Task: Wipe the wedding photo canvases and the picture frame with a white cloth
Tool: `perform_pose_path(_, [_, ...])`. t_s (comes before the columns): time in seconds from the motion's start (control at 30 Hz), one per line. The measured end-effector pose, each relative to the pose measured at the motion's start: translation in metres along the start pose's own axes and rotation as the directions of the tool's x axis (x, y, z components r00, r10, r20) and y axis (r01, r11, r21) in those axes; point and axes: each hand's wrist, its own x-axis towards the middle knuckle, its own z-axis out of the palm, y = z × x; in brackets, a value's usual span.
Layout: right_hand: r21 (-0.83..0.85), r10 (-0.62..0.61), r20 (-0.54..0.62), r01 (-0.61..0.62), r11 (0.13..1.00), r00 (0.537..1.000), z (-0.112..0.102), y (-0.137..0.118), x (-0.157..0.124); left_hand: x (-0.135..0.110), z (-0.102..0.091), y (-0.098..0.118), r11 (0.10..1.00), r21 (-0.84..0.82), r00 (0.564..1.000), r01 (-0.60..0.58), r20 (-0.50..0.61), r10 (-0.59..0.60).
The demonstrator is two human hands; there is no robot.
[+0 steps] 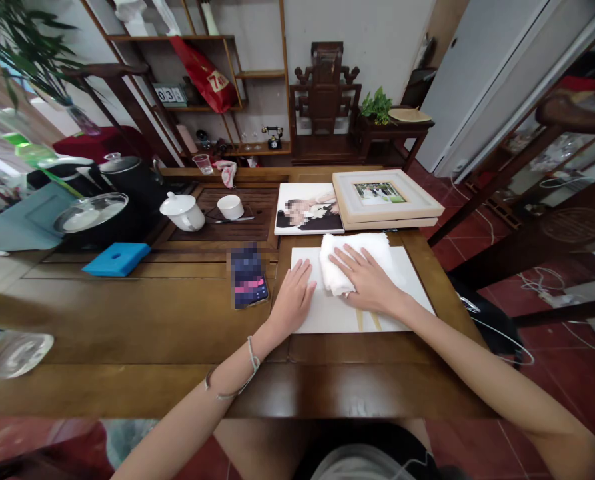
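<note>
A white panel [322, 320] with yellowish strips near its front edge lies flat on the wooden table. Spread over a folded white cloth [334, 277], my right hand [370, 277] presses it down on the panel, fingers apart. My left hand [293, 297] rests flat at the panel's left edge with its fingers stretched out and nothing held. Just left of it lies a phone [250, 277] with a lit screen.
Behind the panel are a photo print [307, 210] and stacked framed photos [387, 193]. A white lidded cup [182, 212] and small bowl [230, 207] stand on a tea tray [202, 233]. A blue block [116, 259] and plastic bottle [14, 353] are at left.
</note>
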Motion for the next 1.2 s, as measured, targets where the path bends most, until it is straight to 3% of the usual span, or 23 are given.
perform_pose_path(0.07, [-0.008, -0.015, 0.017, 0.015, 1.000, 1.000, 0.000, -0.013, -0.014, 0.000, 0.000, 0.000, 1.000, 0.005, 1.000, 0.000, 0.000, 0.000])
perform_pose_path(0.3, [0.117, -0.165, 0.179, 0.146, 0.982, 0.970, -0.009, -0.057, -0.102, -0.001, 0.001, 0.001, 1.000, 0.011, 1.000, -0.013, -0.008, 0.013])
perform_pose_path(0.4, [0.164, -0.169, 0.192, 0.138, 0.977, 0.967, -0.011, -0.046, -0.096, -0.001, 0.001, 0.000, 1.000, 0.016, 1.000, -0.017, -0.005, 0.017])
perform_pose_path(0.6, [0.178, -0.051, 0.041, 0.043, 0.983, 0.998, -0.006, 0.007, -0.022, 0.000, 0.001, -0.002, 0.999, 0.036, 1.000, -0.020, 0.021, 0.020])
perform_pose_path(0.73, [0.216, 0.049, -0.023, -0.043, 0.975, 0.999, -0.004, 0.027, -0.002, -0.001, 0.000, -0.002, 0.999, 0.029, 0.999, -0.032, 0.013, 0.031])
perform_pose_path(0.87, [0.171, 0.031, -0.029, -0.026, 0.985, 0.999, -0.005, 0.019, -0.029, -0.001, 0.000, -0.001, 0.999, 0.018, 1.000, -0.028, 0.015, 0.027])
perform_pose_path(1.07, [0.179, -0.124, 0.133, 0.099, 0.979, 0.983, -0.016, -0.027, -0.103, -0.001, -0.001, -0.001, 1.000, 0.001, 1.000, -0.027, 0.008, 0.027])
perform_pose_path(1.2, [0.274, -0.169, 0.188, 0.114, 0.955, 0.968, -0.022, -0.022, -0.114, -0.002, -0.002, 0.000, 1.000, -0.002, 1.000, -0.025, -0.001, 0.025])
